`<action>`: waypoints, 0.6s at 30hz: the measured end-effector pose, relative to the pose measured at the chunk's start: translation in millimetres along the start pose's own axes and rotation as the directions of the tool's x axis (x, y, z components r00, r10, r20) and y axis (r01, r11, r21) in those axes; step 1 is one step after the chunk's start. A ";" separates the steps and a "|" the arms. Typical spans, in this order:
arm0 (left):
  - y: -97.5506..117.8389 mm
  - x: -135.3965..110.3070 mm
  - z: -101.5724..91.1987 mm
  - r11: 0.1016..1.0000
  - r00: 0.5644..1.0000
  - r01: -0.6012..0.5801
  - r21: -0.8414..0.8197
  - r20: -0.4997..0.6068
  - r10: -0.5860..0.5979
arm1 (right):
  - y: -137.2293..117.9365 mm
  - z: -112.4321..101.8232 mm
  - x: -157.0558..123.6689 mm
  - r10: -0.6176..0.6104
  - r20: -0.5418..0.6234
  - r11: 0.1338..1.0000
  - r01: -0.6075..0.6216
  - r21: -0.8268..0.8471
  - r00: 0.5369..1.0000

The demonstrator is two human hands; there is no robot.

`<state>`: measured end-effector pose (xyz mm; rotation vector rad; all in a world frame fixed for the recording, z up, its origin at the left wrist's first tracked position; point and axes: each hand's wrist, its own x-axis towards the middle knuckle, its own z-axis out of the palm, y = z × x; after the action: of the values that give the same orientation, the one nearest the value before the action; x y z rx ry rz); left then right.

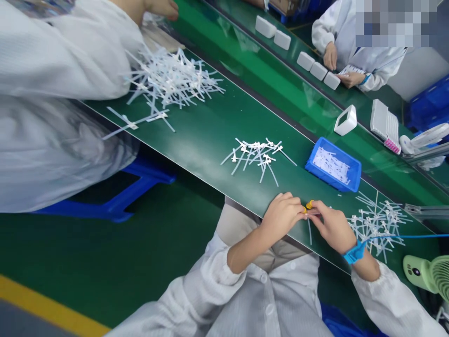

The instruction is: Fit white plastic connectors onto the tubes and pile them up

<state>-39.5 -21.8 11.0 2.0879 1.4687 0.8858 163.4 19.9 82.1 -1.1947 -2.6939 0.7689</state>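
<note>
My left hand (283, 214) and my right hand (333, 226) meet over the near edge of the green bench, with yellow finger covers on fingertips of both. Their fingertips pinch together around a small piece with a thin translucent strip (310, 232) hanging below it; the rest of the piece is hidden. Beyond my left hand lies a small pile of white clips with translucent strips (257, 153). To the right of my right hand is another such heap (377, 224). A blue bin (314, 173) behind the hands contains many small white parts (331, 164).
A larger strip heap (175, 77) lies at the upper left beside a co-worker's sleeve (70, 51). A blue cord runs right from my wrist strap (355, 252). A green fan (421, 274) stands at right. Across the green belt, another person's hands (330, 56) work near white boxes (318, 71).
</note>
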 end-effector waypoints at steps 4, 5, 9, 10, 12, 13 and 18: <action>1.1 0.7 -0.7 1.000 1.000 -0.005 0.015 0.003 0.005 | 0.6 -3.8 -5.6 0.011 -0.015 0.996 -0.010 0.089 1.000; 1.1 0.7 -0.7 1.000 1.000 -0.008 0.019 -0.001 0.008 | 0.4 -3.1 -6.5 0.013 -0.031 0.997 -0.010 0.079 0.999; 1.0 -0.3 -0.5 1.000 1.000 -0.018 0.021 -0.022 0.019 | -0.9 1.4 -5.4 -0.007 -0.071 0.998 0.003 -0.060 0.997; 1.0 -0.6 -0.3 1.000 0.999 -0.022 0.022 -0.028 0.023 | -1.2 1.9 -4.4 -0.018 -0.075 0.995 0.010 -0.095 0.997; 0.9 -1.2 0.2 0.999 0.999 -0.029 0.027 -0.037 0.030 | -1.7 1.9 -2.4 -0.041 -0.081 0.990 0.030 -0.140 0.996; 0.9 -1.5 0.6 0.999 0.999 -0.031 0.028 -0.042 0.032 | -1.9 1.5 -1.6 -0.052 -0.082 0.988 0.039 -0.147 0.995; -0.2 -3.3 2.1 0.999 0.996 -0.037 0.026 -0.075 0.039 | -1.8 -0.3 0.4 -0.057 -0.075 0.990 0.047 -0.136 0.996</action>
<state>-39.0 -24.8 8.6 2.1277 1.4895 0.9755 162.0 19.3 83.1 -1.1500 -2.7369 0.5295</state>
